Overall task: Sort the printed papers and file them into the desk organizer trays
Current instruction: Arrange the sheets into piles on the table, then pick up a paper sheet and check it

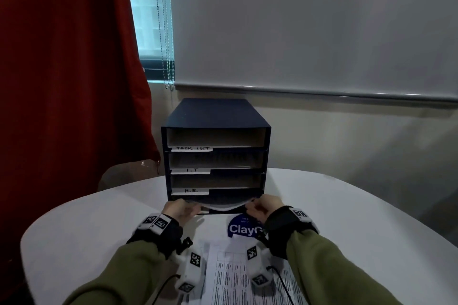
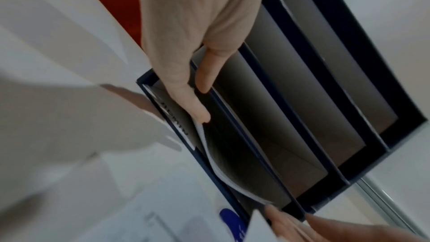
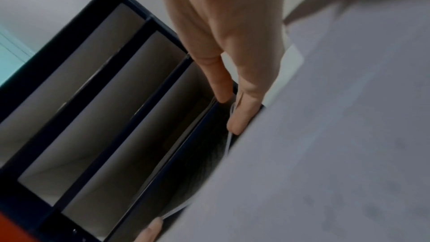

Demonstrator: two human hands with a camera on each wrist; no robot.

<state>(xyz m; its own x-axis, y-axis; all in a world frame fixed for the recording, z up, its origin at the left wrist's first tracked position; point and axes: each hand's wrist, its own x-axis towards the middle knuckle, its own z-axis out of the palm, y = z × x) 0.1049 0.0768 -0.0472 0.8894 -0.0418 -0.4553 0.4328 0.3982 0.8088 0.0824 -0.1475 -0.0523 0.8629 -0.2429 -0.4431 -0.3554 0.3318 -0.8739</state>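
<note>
A dark navy desk organizer (image 1: 215, 116) stands on the white table, its trays labelled TASK LIST, I.T and H.R. A sagging sheaf of white papers (image 1: 223, 206) hangs at the mouth of the bottom tray. My left hand (image 1: 183, 210) pinches its left edge and my right hand (image 1: 262, 208) pinches its right edge. In the left wrist view my left hand (image 2: 203, 102) grips the curved papers (image 2: 223, 178) by an ADMIN label, inside the organizer (image 2: 349, 62). The right wrist view shows my right hand (image 3: 229, 113) on the paper edge (image 3: 229, 141) at the organizer (image 3: 58, 30) opening.
More printed sheets (image 1: 243, 275) with tables of text lie on the round white table (image 1: 99, 218) between my forearms, beside a blue round "ClayG" print (image 1: 244, 228). A red curtain (image 1: 62, 82) hangs at the left; a wall and a window blind lie behind.
</note>
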